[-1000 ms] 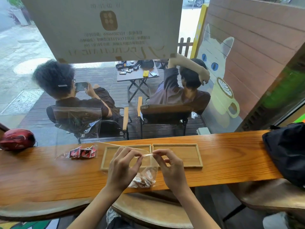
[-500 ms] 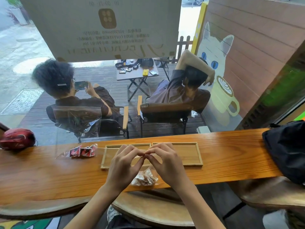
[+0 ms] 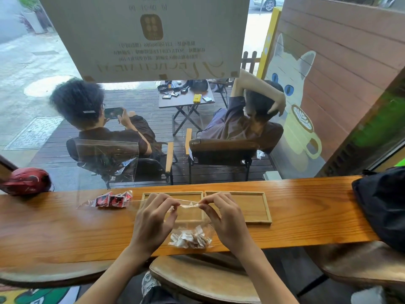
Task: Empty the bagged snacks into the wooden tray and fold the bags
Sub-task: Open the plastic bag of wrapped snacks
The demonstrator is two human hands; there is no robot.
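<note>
**Both hands pinch the top of a clear snack bag over the wooden tray**

While the long wooden table (image 3: pixel 65 233) runs across the view under the window, a dark bag (image 3: pixel 381 205) lies on it well to the right of the wooden tray (image 3: pixel 266 212) and a red helmet (image 3: pixel 26 181) sits at its end well to the left. The tray, a two-compartment frame, lies flat at the table's middle. A second clear bag (image 3: pixel 105 163) stands upright against the glass just left of the tray, with red-wrapped snacks (image 3: pixel 111 199) at its bottom. Directly in front of the tray, at its left compartment, the left hand (image 3: pixel 153 222) and right hand (image 3: pixel 228 222) hold the clear snack bag (image 3: pixel 190 229) by its top edge, thumb and curled fingers of each hand pinching the plastic, stretched taut between them. Pale wrapped snacks (image 3: pixel 190 239) are bunched in the bag's bottom, near the table's front edge.
</note>
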